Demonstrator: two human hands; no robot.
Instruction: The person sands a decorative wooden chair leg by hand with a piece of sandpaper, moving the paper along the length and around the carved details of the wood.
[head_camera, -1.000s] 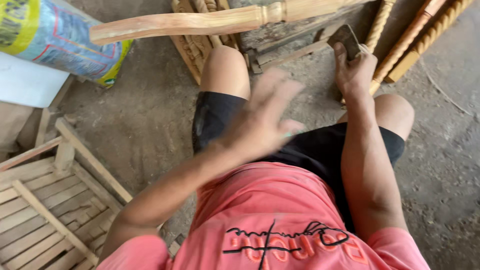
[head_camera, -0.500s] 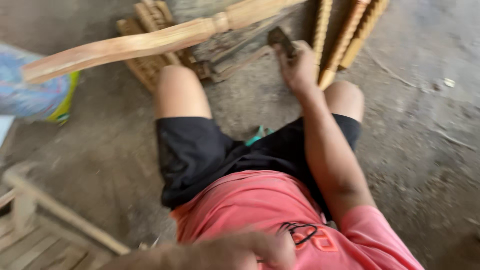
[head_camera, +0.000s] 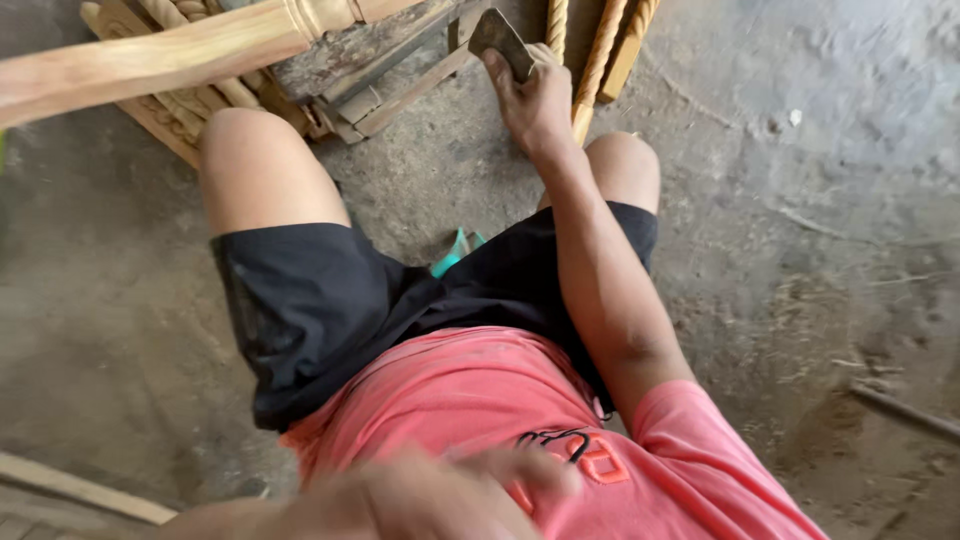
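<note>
My right hand (head_camera: 535, 100) reaches forward past my right knee and grips a small dark flat piece, probably sandpaper (head_camera: 500, 38), held up near the twisted wooden spindles (head_camera: 590, 60). My left hand (head_camera: 430, 495) is blurred at the bottom edge, close against my pink shirt, with nothing visible in it. A long turned wooden leg (head_camera: 170, 55) runs across the top left above my left knee. I sit with both knees apart in black shorts.
A stack of carved wooden parts (head_camera: 180, 110) and rough boards (head_camera: 380, 60) lies on the dusty concrete floor (head_camera: 800, 250) ahead. A teal object (head_camera: 455, 255) shows between my thighs. A pale wooden slat (head_camera: 80, 485) sits at bottom left.
My left hand has dropped from in front of my knees to my chest at the bottom edge. The view swung right, so the sack and slatted frame left the picture. My right hand keeps its grip.
</note>
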